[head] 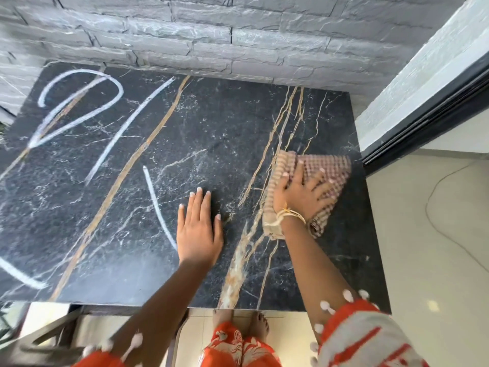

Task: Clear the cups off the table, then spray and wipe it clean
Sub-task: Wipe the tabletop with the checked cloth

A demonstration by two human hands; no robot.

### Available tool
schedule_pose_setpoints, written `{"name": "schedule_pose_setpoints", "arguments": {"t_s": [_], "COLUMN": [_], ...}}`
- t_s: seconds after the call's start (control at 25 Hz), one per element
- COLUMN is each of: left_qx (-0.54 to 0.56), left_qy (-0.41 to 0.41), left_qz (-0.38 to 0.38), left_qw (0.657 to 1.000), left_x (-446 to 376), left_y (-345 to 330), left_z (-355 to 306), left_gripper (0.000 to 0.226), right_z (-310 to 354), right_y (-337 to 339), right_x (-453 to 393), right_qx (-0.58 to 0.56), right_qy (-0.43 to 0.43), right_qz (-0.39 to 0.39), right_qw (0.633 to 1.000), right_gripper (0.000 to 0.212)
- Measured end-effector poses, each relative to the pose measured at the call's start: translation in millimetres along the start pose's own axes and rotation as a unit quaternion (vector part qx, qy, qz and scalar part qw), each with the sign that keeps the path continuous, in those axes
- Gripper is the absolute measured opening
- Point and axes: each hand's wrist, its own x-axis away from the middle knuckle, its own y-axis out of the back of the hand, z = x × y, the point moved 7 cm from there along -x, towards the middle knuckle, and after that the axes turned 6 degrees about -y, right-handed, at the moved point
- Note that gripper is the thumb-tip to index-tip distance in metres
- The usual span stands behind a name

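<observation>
Right now the black marble table (111,229), veined in gold and white, fills most of the view, its far edge set against a grey stone wall (238,30). The right hand (299,193) lies flat with fingers spread on a checked cleaning cloth (325,178), pressing it to the tabletop near the right edge; the cloth's far right corner comes close to that edge. The left hand (198,226) rests flat and open on the bare marble just left of the cloth, fingers straight and together, holding nothing. White curved streaks (79,107) cross the far left part of the top, well apart from both hands, and another streak (158,205) runs just left of the left hand. Beyond the right edge lies pale floor tile (428,247) beside a dark door frame (423,120). Bare feet (240,324) stand at the near edge.
</observation>
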Motion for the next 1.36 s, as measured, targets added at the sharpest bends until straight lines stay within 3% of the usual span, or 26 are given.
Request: {"name": "schedule_pose_setpoints", "arguments": {"t_s": [0.2,0.32,0.4,0.6,0.8,1.0,1.08,1.16,1.24,1.36], "left_qx": [-0.034,-0.056,-0.053,-0.055,-0.019,-0.039,-0.038,-0.020,0.008,0.001], "left_qy": [0.003,-0.006,-0.003,0.001,-0.038,-0.029,-0.038,-0.044,-0.020,0.019], "left_qz": [0.020,0.034,0.035,0.033,0.034,0.037,0.035,0.024,0.003,-0.002], "left_qw": [0.999,0.998,0.998,0.998,0.999,0.998,0.998,0.999,1.000,1.000], "left_x": [59.0,64.4,64.0,65.3,83.5,97.6,94.5,95.2,101.1,113.6], "left_y": [-7.3,-11.0,-11.2,-10.0,-10.4,-13.0,-13.1,-14.5,-12.8,-9.2], "left_z": [27.4,29.6,28.3,29.2,16.0,9.9,10.0,9.8,13.8,19.6], "left_gripper": [0.063,0.064,0.065,0.065,0.063,0.065,0.064,0.061,0.059,0.062], "right_z": [107.3,103.6,84.4,-25.0,-146.2,-145.7,-103.1,-51.6,-16.1,-17.8], "right_y": [-30.4,-34.6,-27.6,0.2,0.6,-8.4,-14.7,-26.5,-38.4,-43.2], "right_x": [94.3,121.4,103.6,24.0,33.2,76.2,92.7,123.0,165.5,197.3], "right_qx": [0.041,0.077,0.089,0.069,0.027,-0.009,0.009,0.023,0.025,0.045], "right_qy": [0.282,0.387,0.402,0.218,0.060,-0.052,-0.002,0.109,0.236,0.370], "right_qz": [0.030,0.038,0.031,-0.004,-0.031,-0.004,-0.012,-0.001,0.016,0.018], "right_qw": [0.958,0.918,0.911,0.974,0.997,0.999,1.000,0.994,0.971,0.928], "right_gripper": [0.060,0.059,0.062,0.064,0.065,0.069,0.069,0.066,0.063,0.058]}}
